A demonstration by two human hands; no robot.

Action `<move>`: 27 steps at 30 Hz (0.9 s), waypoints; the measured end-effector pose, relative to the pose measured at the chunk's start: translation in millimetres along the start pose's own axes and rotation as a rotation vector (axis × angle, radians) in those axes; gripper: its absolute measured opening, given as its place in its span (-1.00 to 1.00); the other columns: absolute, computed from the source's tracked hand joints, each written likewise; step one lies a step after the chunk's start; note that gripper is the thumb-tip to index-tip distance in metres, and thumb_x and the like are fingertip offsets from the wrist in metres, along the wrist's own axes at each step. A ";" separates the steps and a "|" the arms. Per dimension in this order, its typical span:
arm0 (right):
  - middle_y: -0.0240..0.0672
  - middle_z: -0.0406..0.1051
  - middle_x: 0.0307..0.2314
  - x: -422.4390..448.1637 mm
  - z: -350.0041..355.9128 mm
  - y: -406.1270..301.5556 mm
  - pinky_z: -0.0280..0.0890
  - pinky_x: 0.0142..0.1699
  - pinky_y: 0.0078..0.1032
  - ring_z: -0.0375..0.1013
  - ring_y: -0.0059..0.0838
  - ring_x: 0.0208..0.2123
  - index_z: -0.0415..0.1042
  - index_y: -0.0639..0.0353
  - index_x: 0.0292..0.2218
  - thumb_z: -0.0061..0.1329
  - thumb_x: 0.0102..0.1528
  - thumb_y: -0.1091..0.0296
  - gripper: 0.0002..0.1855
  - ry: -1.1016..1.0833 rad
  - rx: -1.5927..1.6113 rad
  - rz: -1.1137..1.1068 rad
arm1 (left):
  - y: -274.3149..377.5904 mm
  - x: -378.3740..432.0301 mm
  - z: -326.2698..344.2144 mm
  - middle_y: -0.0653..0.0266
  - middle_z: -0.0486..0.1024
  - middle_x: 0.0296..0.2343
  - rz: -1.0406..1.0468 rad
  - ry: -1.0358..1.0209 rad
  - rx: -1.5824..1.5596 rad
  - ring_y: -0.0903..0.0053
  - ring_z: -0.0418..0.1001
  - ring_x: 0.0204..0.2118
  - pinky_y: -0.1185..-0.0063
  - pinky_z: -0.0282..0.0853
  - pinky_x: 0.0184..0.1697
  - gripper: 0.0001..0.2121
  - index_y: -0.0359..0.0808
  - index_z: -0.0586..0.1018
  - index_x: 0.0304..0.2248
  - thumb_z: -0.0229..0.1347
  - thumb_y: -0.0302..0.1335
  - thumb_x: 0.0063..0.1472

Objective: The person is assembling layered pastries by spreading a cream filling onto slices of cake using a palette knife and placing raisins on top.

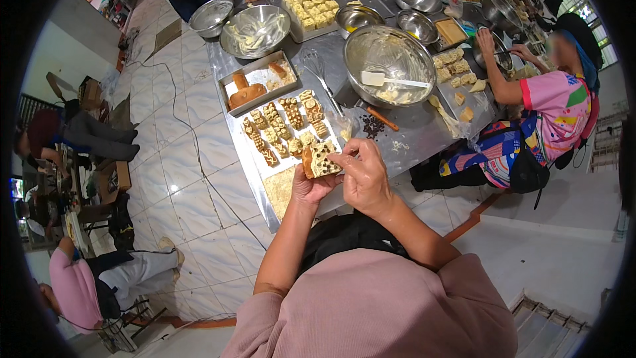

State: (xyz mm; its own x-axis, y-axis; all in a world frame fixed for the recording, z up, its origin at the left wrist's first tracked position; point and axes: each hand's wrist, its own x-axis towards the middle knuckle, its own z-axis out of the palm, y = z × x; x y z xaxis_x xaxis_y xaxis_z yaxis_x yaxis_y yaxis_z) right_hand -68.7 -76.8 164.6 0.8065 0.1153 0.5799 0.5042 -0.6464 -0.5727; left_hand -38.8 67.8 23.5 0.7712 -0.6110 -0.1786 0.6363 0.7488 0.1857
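My left hand (313,186) holds up a square piece of cake (323,160) from below, near the table's front edge. Pale cream covers its top, dotted with dark chocolate chips. At the cake's right side is my right hand (367,174), thumb and fingertips pinched together over the cream; whether a chip is between them I cannot tell. Just beyond lies a white tray (248,163) with rows of decorated cake pieces (290,113). A loose heap of chocolate chips (373,127) rests on the metal table, beside an orange-brown handle (382,118). A piping bag (344,127) with cream lies close by.
A large steel bowl (357,54) holds a white spatula (395,80). Left of it are a whisk (314,64), a cake pan (293,79) and a cream-smeared bowl (231,35). At the right a co-worker (556,99) works over another tray. A cable (196,146) crosses the tiled floor.
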 end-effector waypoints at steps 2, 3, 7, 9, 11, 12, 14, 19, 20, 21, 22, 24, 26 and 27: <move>-0.16 0.26 -0.41 0.7 2.0 -1.2 0.24 -0.20 -0.39 0.30 -0.20 -0.35 0.50 0.25 -0.33 -0.20 -0.22 0.70 -0.62 0.030 0.018 -0.005 | -1.0 -1.2 0.6 0.07 0.31 0.00 0.013 0.012 0.000 0.16 0.25 0.07 0.16 0.10 0.18 -0.10 -0.18 0.32 0.04 0.38 0.00 -0.33; -0.16 0.26 -0.41 0.9 2.3 -1.6 0.24 -0.20 -0.39 0.30 -0.20 -0.35 0.50 0.25 -0.33 -0.20 -0.22 0.70 -0.62 0.029 0.018 -0.005 | -1.6 -1.8 2.0 0.10 0.33 -0.02 0.024 0.023 0.001 0.18 0.27 0.06 0.17 0.12 0.17 -0.12 -0.17 0.34 0.02 0.38 -0.01 -0.33; -0.13 0.26 -0.41 2.7 2.3 -6.8 0.24 -0.21 -0.38 0.30 -0.18 -0.35 0.50 0.27 -0.33 -0.23 -0.21 0.71 -0.62 0.009 0.037 0.028 | -1.5 -5.1 7.7 0.17 0.38 -0.06 0.041 0.032 0.015 0.21 0.31 0.03 0.17 0.15 0.15 -0.16 -0.15 0.37 0.00 0.39 -0.03 -0.33; -0.12 0.26 -0.41 2.3 3.2 -9.0 0.25 -0.21 -0.38 0.31 -0.17 -0.35 0.50 0.28 -0.34 -0.24 -0.21 0.71 -0.62 0.009 0.043 0.046 | -0.7 -6.1 7.4 0.24 0.41 -0.10 0.026 0.014 -0.004 0.24 0.33 0.01 0.18 0.18 0.14 -0.20 -0.13 0.40 -0.03 0.39 -0.05 -0.32; -0.08 0.26 -0.41 -0.1 5.1 -9.5 0.25 -0.18 -0.33 0.32 -0.13 -0.31 0.48 0.31 -0.32 -0.23 -0.25 0.72 -0.60 0.003 0.079 0.080 | -0.8 -7.5 7.6 0.22 0.41 -0.10 0.032 0.022 0.016 0.24 0.33 0.01 0.18 0.19 0.13 -0.21 -0.13 0.40 -0.04 0.39 -0.04 -0.32; -0.08 0.26 -0.41 -0.3 5.4 -11.1 0.25 -0.18 -0.33 0.32 -0.13 -0.31 0.48 0.31 -0.32 -0.23 -0.25 0.72 -0.60 0.003 0.079 0.079 | -0.8 -8.2 8.2 0.21 0.41 -0.10 0.037 0.029 0.035 0.24 0.33 0.01 0.18 0.20 0.13 -0.21 -0.14 0.41 -0.04 0.39 -0.04 -0.32; -0.09 0.28 -0.40 -0.2 6.4 -14.2 0.26 -0.15 -0.43 0.33 -0.18 -0.29 0.49 0.32 -0.34 -0.32 -0.20 0.74 -0.59 0.033 0.168 0.154 | 0.1 -9.2 4.0 0.20 0.40 -0.09 0.022 0.014 0.015 0.25 0.33 0.01 0.18 0.21 0.13 -0.20 -0.15 0.40 -0.04 0.39 -0.04 -0.32; -0.12 0.29 -0.37 1.0 5.1 -14.2 0.25 -0.13 -0.50 0.33 -0.27 -0.28 0.48 0.33 -0.34 -0.39 -0.17 0.77 -0.58 0.059 0.316 0.255 | -0.8 -7.9 6.0 0.17 0.38 -0.08 0.020 -0.019 -0.006 0.25 0.33 0.01 0.19 0.21 0.13 -0.18 -0.18 0.37 -0.02 0.38 -0.03 -0.31; -0.14 0.30 -0.35 0.8 5.6 -13.0 0.25 -0.12 -0.51 0.33 -0.30 -0.28 0.48 0.34 -0.34 -0.41 -0.16 0.77 -0.57 0.065 0.326 0.250 | -0.8 -7.7 7.0 0.18 0.38 -0.08 0.018 -0.033 -0.009 0.26 0.33 0.01 0.19 0.21 0.14 -0.17 -0.18 0.36 -0.02 0.38 -0.02 -0.32; -0.14 0.30 -0.35 0.5 5.3 -12.8 0.25 -0.12 -0.51 0.33 -0.30 -0.28 0.48 0.34 -0.34 -0.41 -0.16 0.77 -0.57 0.065 0.325 0.249 | -1.0 -7.7 8.0 0.19 0.37 -0.08 0.016 -0.047 -0.012 0.26 0.33 0.01 0.20 0.21 0.14 -0.16 -0.19 0.36 -0.01 0.38 -0.01 -0.32; -0.15 0.30 -0.34 0.2 4.9 -12.6 0.25 -0.12 -0.51 0.33 -0.31 -0.28 0.47 0.34 -0.34 -0.41 -0.15 0.77 -0.58 0.056 0.356 0.277 | -1.5 -7.9 9.1 0.19 0.37 -0.08 0.017 -0.048 -0.012 0.26 0.33 0.01 0.20 0.21 0.14 -0.16 -0.19 0.36 -0.01 0.38 -0.01 -0.32; -0.16 0.30 -0.33 -0.3 3.7 -12.6 0.25 -0.12 -0.52 0.33 -0.32 -0.27 0.47 0.34 -0.35 -0.41 -0.14 0.77 -0.58 0.047 0.386 0.305 | -2.5 -8.7 12.6 0.19 0.38 -0.09 0.031 -0.024 -0.003 0.27 0.32 0.02 0.22 0.19 0.15 -0.15 -0.19 0.36 -0.02 0.38 0.00 -0.33; -0.16 0.30 -0.33 -1.6 2.8 -13.7 0.25 -0.12 -0.52 0.32 -0.34 -0.25 0.47 0.34 -0.34 -0.40 -0.14 0.77 -0.59 -0.001 0.508 0.367 | -1.9 -10.9 12.6 0.20 0.38 -0.09 0.024 -0.015 0.007 0.27 0.32 0.02 0.22 0.19 0.16 -0.15 -0.19 0.37 -0.02 0.38 0.00 -0.34; -0.16 0.30 -0.33 -1.6 3.3 -14.4 0.25 -0.12 -0.52 0.32 -0.34 -0.25 0.47 0.34 -0.34 -0.40 -0.14 0.77 -0.59 -0.002 0.508 0.367 | -1.7 -11.8 12.6 0.20 0.38 -0.09 0.016 -0.006 0.018 0.27 0.32 0.02 0.23 0.18 0.16 -0.15 -0.20 0.37 -0.02 0.38 0.00 -0.34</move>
State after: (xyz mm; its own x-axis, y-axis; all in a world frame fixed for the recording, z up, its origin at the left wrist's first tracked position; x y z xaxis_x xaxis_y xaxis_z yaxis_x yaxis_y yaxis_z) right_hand -76.3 -65.2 170.1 0.9551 -0.0443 0.2928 0.2781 -0.2053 -0.9383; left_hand -48.7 70.5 37.4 0.7814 -0.6004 -0.1700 0.6240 0.7540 0.2054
